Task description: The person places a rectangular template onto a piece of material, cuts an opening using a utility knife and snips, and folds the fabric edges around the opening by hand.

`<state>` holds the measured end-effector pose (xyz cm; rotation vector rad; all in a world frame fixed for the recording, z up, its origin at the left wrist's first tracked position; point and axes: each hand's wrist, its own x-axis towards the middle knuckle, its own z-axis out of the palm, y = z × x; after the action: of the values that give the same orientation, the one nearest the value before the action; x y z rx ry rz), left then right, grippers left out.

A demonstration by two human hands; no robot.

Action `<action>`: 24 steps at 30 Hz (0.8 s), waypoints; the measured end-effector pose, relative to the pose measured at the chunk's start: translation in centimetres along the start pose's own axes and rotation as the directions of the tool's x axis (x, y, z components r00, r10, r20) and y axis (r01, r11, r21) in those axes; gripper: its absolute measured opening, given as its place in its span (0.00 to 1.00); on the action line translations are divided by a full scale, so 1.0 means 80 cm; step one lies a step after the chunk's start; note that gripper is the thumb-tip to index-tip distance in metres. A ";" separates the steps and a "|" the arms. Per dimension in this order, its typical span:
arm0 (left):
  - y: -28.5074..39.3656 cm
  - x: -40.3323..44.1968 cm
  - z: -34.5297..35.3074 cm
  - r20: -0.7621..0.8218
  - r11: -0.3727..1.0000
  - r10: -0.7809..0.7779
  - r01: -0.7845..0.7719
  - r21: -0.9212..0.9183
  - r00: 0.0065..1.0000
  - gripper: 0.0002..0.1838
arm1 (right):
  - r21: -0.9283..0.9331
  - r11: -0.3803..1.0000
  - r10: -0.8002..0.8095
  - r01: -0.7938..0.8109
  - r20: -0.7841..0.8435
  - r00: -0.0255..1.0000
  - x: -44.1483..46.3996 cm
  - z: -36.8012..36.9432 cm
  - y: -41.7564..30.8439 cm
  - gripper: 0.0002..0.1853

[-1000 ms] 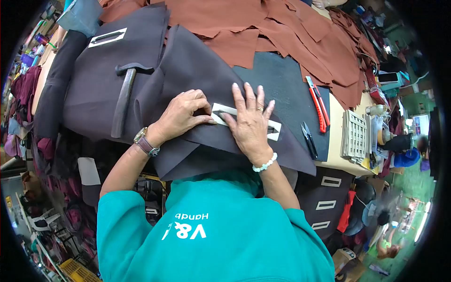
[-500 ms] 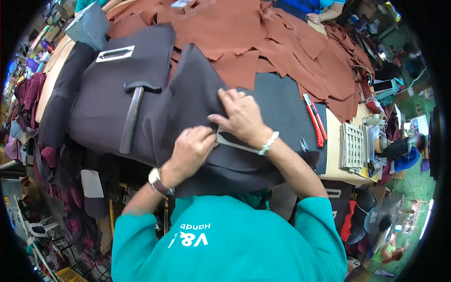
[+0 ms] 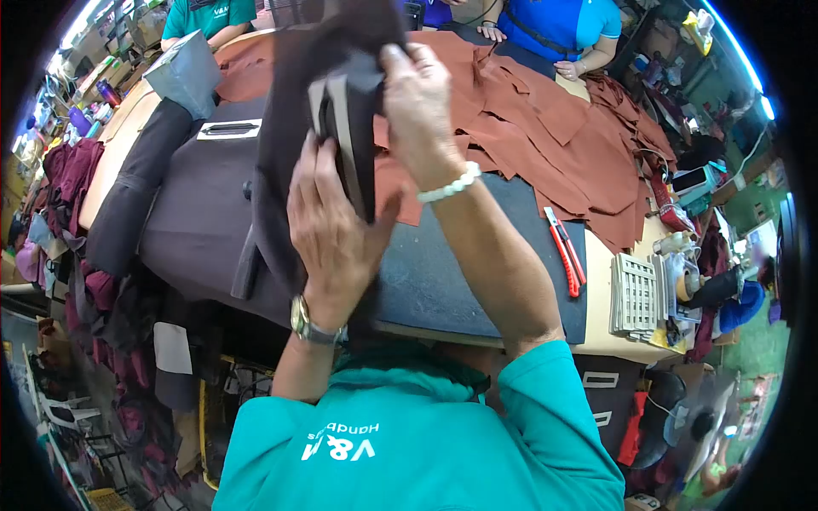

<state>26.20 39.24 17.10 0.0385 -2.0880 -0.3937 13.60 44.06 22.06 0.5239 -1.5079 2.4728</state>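
A dark brown leather panel is lifted off the table and blurred by motion. Its slot with a pale border faces me. My right hand, above a pale bead bracelet, is closed round the panel's upper right edge. My left hand, with a watch at the wrist, lies against the panel with fingers stretched and thumb apart, fingertips at the slot. To its left, a hammer lies on more dark leather, its head mostly covered by the panel.
A dark cutting mat bears a red utility knife. Reddish-brown leather pieces cover the far side. A grey metal block stands far left, a white plastic rack right. People in teal and blue are opposite.
The panel has been raised from the table and swung up and left, uncovering the mat. My right hand moved up with it; my left hand went from pinching to lying flat.
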 end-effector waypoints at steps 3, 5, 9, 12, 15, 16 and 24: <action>-0.007 0.026 0.016 -0.060 0.992 0.126 -0.124 0.024 0.990 0.22 | 0.157 0.987 0.035 -0.025 -0.056 0.998 -0.012 -0.042 -0.035 0.09; 0.000 0.026 0.025 -0.047 0.975 0.221 -0.222 -0.007 0.974 0.17 | 0.134 0.990 -0.020 0.038 -0.137 0.990 -0.026 -0.090 -0.043 0.10; 0.012 -0.005 0.058 0.073 0.888 0.443 -0.427 -0.170 0.894 0.14 | 0.025 0.998 -0.048 0.063 -0.388 0.921 -0.062 -0.199 -0.059 0.17; 0.018 -0.045 0.082 0.306 0.866 0.453 -0.333 -0.372 0.838 0.17 | -0.236 0.971 -0.091 -0.032 -0.491 0.867 -0.112 -0.276 -0.068 0.30; 0.025 -0.073 0.085 0.509 0.831 0.354 -0.015 -0.556 0.784 0.17 | -0.702 0.696 -0.271 -0.151 -0.451 0.850 -0.157 -0.311 -0.072 0.32; 0.024 -0.079 0.086 0.608 0.829 0.331 0.085 -0.553 0.722 0.19 | -0.800 0.591 -0.400 -0.107 -0.405 0.822 -0.167 -0.306 -0.072 0.29; 0.031 -0.083 0.064 0.835 0.779 0.208 0.430 -0.456 0.509 0.21 | -0.862 0.469 0.250 0.193 0.339 0.907 -0.165 -0.244 -0.060 0.07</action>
<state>25.69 44.17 9.90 -0.5332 -2.8170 -1.4483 23.58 63.83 12.60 0.8134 -2.6741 1.2013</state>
